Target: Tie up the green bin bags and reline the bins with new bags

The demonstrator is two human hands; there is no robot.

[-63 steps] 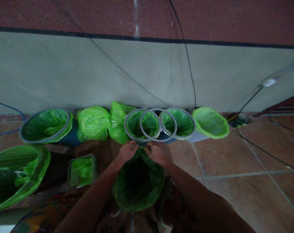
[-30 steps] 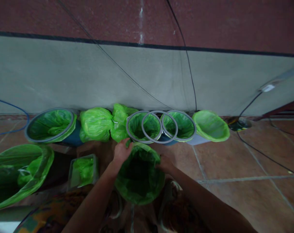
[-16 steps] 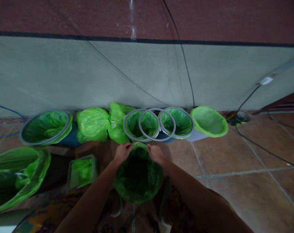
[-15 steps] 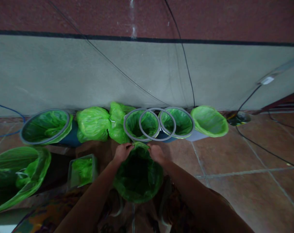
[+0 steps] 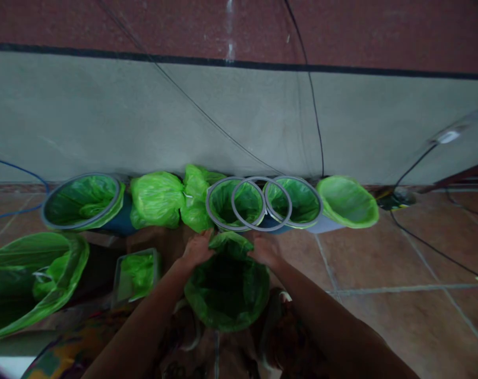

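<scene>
Between my feet stands a bin lined with a green trash bag (image 5: pixel 227 316), its inside dark. My left hand (image 5: pixel 199 247) grips the far left of the bag's rim, fingers closed on the plastic. On the far right of the same rim, my right hand (image 5: pixel 264 250) is closed on the bag too, slightly blurred. A raised flap of the plastic spans the gap between both hands. Just beyond them, a loose grey ring (image 5: pixel 233 202) lies across two lined bins (image 5: pixel 209 202) with grey rims. The bin's outer wall is hidden by the bag.
Along the wall stand a blue bin (image 5: pixel 122 213), tied green bags (image 5: pixel 156 197) and a bin with a green liner (image 5: pixel 347 202). At left are a large lined bin (image 5: pixel 79 258) and a small clear tub (image 5: pixel 157 263). A black cable (image 5: pixel 432 260) crosses the tiles.
My hands have moved slightly apart, and the stretch of bag rim between them is wider. The whole view has shifted a little, so the background sits further right.
</scene>
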